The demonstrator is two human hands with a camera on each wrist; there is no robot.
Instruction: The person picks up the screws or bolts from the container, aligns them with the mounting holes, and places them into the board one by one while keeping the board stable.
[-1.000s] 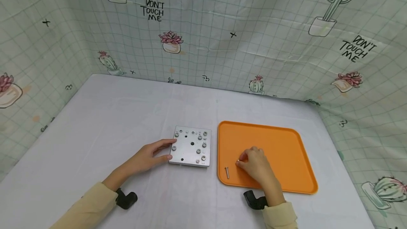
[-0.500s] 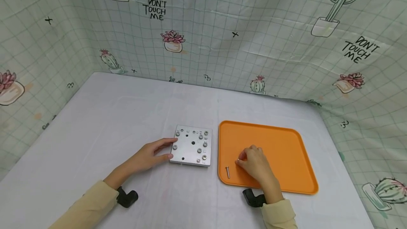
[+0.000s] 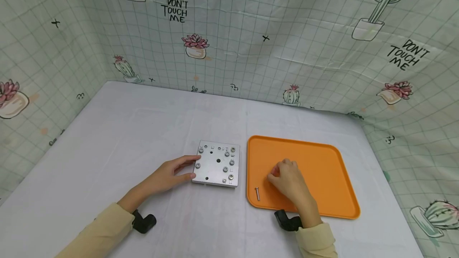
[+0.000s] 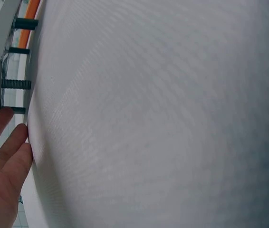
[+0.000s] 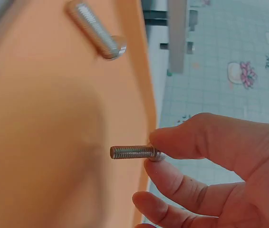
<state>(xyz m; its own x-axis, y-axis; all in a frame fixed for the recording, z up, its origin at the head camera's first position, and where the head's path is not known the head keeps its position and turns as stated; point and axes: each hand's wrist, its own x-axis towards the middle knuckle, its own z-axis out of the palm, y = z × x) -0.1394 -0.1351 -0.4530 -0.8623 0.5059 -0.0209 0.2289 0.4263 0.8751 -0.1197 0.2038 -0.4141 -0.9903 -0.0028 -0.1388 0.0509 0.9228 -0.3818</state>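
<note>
Your right hand (image 3: pixel 288 182) is over the tray's (image 3: pixel 322 162) left half, thumb and forefinger pinching a bolt (image 5: pixel 133 152) by its head, clear of the tray floor. A second bolt (image 3: pixel 257 193) lies near the tray's front left corner. Your left hand (image 3: pixel 168 175) rests with relaxed fingers against the plate's (image 3: pixel 216 164) left edge, mid-table.
</note>
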